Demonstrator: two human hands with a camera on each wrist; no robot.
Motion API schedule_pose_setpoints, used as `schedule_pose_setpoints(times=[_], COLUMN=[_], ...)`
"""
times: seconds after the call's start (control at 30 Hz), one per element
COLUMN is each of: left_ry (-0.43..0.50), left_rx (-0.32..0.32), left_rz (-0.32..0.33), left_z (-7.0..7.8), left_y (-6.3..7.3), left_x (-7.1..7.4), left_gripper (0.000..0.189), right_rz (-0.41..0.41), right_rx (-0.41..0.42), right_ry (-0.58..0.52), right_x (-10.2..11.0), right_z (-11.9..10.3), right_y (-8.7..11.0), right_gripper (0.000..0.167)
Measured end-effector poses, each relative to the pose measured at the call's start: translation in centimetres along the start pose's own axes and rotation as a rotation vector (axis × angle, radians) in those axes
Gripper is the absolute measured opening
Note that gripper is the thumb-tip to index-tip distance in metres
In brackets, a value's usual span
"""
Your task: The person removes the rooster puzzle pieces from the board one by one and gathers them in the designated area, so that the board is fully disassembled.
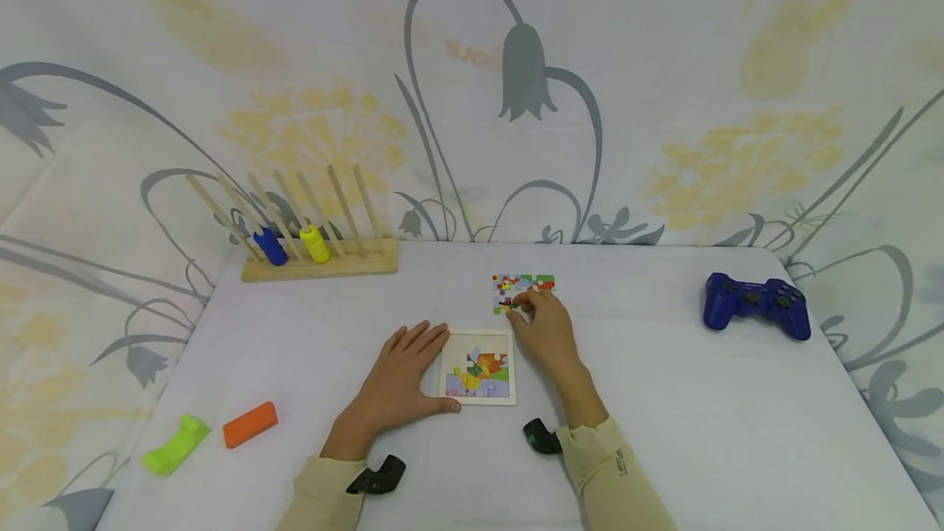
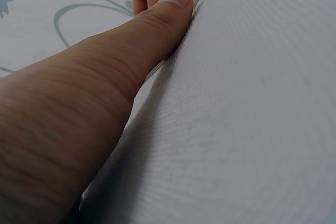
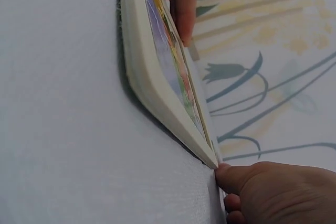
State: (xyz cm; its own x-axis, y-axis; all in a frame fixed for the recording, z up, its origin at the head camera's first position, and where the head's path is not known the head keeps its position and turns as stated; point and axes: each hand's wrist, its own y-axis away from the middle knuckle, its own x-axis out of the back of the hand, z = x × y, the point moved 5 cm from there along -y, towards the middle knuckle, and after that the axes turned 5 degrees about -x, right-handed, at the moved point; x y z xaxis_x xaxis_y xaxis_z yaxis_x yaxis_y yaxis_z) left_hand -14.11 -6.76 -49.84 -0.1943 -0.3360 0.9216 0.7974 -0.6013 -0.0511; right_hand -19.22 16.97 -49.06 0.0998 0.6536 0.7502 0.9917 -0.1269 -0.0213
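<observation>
Along the left edge of the bench (image 1: 236,498), toward the near corner, we see a green block (image 1: 175,445) with an orange block (image 1: 250,425) just beside it. Near the far left corner stands a wooden peg rack (image 1: 320,266) carrying blue beads (image 1: 270,247) and yellow beads (image 1: 315,244); we find no label on any of these. The left hand (image 1: 398,379) lies against the left side of the puzzle tray (image 1: 478,401), its fingers straight and its thumb spread to the tray's near left corner.

The tray sits around the middle of the bench. We judge the puzzle more than half done: fitted pieces (image 1: 488,375) fill its near row and much of its right, while the far strip and upper left are bare. On the cloth behind, faint orange lettering (image 1: 472,54) is beyond our reading.

Beyond the tray's far right corner lie the loose pieces (image 1: 524,282), left to be placed. The right hand (image 1: 546,334) bends its fingers over the nearest ones; we cannot tell whether they pinch one. Its sleeve (image 1: 608,449) bears small, illegible print. Near the far right corner rests a blue game controller (image 1: 755,304), with no readable brand.
</observation>
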Motion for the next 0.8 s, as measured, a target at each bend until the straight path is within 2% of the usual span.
schedule_pose_setpoints(times=[0.8], left_ry=[0.012], left_rx=[0.015], left_rz=[-0.014], left_z=[-0.13], left_y=[-0.08], left_x=[-0.23], left_gripper=[0.109], right_rz=[0.032], right_rx=[-0.026], right_ry=[-0.016], right_x=[-0.23], right_z=[0.36], right_y=[-0.42], right_gripper=[0.022])
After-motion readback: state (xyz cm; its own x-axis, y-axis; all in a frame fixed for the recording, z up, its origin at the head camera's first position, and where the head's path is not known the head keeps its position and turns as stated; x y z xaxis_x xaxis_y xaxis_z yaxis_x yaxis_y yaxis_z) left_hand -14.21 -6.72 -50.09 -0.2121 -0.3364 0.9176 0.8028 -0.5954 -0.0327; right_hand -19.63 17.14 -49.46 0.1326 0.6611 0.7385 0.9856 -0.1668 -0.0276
